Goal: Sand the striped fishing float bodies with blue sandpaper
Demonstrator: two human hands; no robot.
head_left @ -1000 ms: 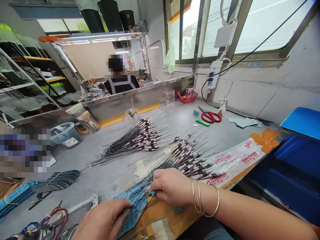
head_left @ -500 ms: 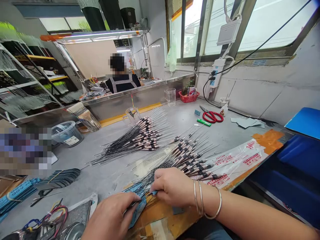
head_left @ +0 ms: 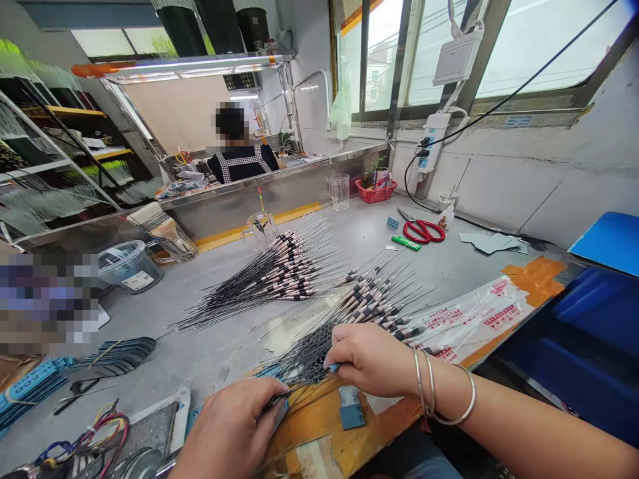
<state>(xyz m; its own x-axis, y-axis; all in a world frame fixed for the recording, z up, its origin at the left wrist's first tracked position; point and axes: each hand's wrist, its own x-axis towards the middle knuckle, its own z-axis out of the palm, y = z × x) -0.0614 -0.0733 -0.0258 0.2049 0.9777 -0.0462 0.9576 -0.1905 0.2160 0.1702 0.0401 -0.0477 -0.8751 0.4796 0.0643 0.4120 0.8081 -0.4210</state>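
My left hand [head_left: 237, 426] is closed at the front of the table, pinching thin dark stem ends; exactly what lies between thumb and finger is partly hidden. Bent over the near pile, my right hand [head_left: 367, 359] pinches a small blue piece of sandpaper [head_left: 334, 367] against the dark stems. That pile of fishing floats [head_left: 367, 303] has pink-and-black bodies and long thin stems pointing toward my left hand. Farther back lies a second fanned pile of fishing floats [head_left: 289, 266]. A loose blue-grey sandpaper piece [head_left: 352, 407] rests on the taped edge between my hands.
Red-handled scissors [head_left: 423, 231], a green strip [head_left: 406, 243] and a red basket [head_left: 377, 193] lie toward the back right. A clear tub [head_left: 130, 266] and glass mugs stand behind. Bundled blue strips [head_left: 32, 392] and tangled wires [head_left: 94, 432] are at left. A person [head_left: 239, 163] sits beyond the partition.
My right hand has slid right, away from my left hand, with the blue piece in it. The sandpaper piece on the taped edge shows more fully. My left hand has barely shifted.
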